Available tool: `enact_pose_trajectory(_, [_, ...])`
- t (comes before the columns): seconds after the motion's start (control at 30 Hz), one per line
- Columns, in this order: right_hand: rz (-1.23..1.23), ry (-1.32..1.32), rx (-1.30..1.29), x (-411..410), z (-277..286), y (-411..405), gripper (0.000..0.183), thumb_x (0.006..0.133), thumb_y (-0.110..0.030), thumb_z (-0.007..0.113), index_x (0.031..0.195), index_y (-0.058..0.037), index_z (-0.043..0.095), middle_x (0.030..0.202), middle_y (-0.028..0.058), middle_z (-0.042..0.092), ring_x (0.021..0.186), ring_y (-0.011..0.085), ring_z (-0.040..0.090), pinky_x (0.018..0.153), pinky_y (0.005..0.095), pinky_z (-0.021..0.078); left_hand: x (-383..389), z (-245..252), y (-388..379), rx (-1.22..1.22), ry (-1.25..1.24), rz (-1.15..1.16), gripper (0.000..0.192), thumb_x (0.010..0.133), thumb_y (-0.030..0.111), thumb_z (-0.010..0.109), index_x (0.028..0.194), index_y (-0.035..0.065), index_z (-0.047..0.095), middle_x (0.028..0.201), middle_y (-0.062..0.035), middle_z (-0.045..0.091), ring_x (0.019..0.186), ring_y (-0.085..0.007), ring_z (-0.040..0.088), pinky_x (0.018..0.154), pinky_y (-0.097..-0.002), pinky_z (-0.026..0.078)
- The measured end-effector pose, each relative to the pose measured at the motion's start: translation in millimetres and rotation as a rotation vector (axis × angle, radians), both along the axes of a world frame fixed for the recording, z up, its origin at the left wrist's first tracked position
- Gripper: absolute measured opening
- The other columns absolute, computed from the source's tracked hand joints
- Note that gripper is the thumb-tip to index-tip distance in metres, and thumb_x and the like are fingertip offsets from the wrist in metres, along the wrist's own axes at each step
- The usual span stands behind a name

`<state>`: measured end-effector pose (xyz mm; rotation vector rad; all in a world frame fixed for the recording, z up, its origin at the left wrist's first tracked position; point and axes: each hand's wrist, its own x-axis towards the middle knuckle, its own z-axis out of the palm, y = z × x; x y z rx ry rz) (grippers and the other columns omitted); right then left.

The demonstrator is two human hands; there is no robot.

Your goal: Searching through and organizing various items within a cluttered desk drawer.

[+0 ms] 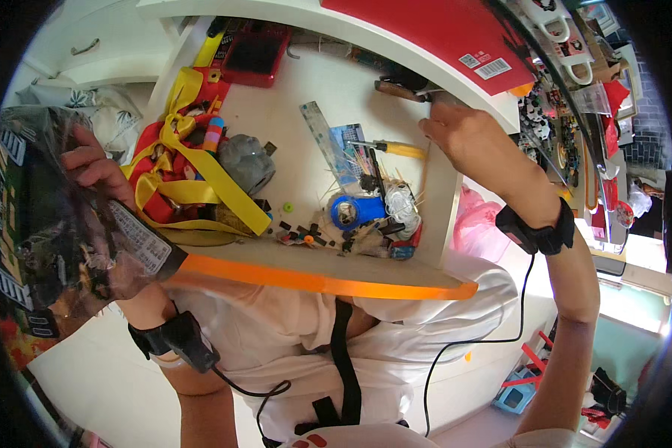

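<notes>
On the left, my left hand [98, 168] holds a dark printed box in clear plastic wrapping [50, 224]. My right hand [453, 129] reaches into the back right of an open drawer [325, 274], beside a dark item with a brown part [400, 89]; its fingertips are partly hidden, so a grip cannot be made out. Inside the drawer lie a yellow ribbon [224, 179] over red fabric, a grey lump [247, 162], a clear ruler [325, 134], a yellow-handled screwdriver [397, 149], a blue roll-shaped item [355, 211], white string [402, 207] and a red case [256, 56].
The white desktop edge [403, 42] overhangs the drawer's back, with a red folder or box [425, 33] on top. Mugs and small items crowd the surface at right. A pink plastic bag [479, 221] is right of the drawer. Black cables run from both wrist straps.
</notes>
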<state>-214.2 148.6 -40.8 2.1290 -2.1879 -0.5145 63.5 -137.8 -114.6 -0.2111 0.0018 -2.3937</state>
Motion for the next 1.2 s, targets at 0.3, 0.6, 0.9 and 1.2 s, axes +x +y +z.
enact_pose_trajectory(0.3, [-0.332,-0.146,0.298,-15.4,-73.7,-4.3,0.026,0.072,-0.017,0.059,0.094,-0.0047,0.054,0.088,0.0113,0.056,0.082,0.0301,0.057,0.071,0.0383,0.0467,2.6,13.5,-1.0,-0.004,-0.07,0.056,0.044,0.084,0.013,0.042,0.12,-0.0058,0.025,0.109,-0.0194,0.042,0.086,-0.0193,0.05,0.066,-0.0282,0.043])
enact_pose_trajectory(0.6, [-0.376,-0.197,0.396,-34.3,-90.6,-13.9,0.016,0.074,-0.011,0.055,0.089,-0.0051,0.052,0.082,0.0152,0.057,0.08,0.0323,0.056,0.068,0.0385,0.0462,11.2,-3.2,-23.1,-0.083,-0.047,-0.028,0.044,0.084,0.012,0.042,0.121,-0.0059,0.024,0.115,-0.027,0.035,0.084,-0.0222,0.049,0.067,-0.0278,0.042])
enact_pose_trajectory(0.9, [-0.566,-0.036,0.299,-51.4,-85.1,-24.0,0.025,0.079,-0.015,0.049,0.098,0.0001,0.051,0.088,0.0202,0.058,0.084,0.0352,0.056,0.076,0.039,0.0447,7.8,3.4,-13.7,-0.054,-0.123,0.044,0.045,0.084,0.013,0.042,0.121,-0.0052,0.024,0.115,-0.0256,0.035,0.082,-0.0225,0.05,0.065,-0.0283,0.042])
enact_pose_trajectory(1.2, [-0.305,0.252,0.145,-65.5,-80.8,-14.4,0.021,0.077,-0.01,0.046,0.095,-0.0013,0.054,0.09,0.0166,0.057,0.087,0.0305,0.056,0.079,0.0367,0.0433,-7.8,-1.7,0.5,-0.072,-0.08,0.075,0.044,0.087,0.014,0.041,0.119,-0.0105,0.023,0.102,-0.0155,0.047,0.086,-0.0173,0.051,0.066,-0.0273,0.043])
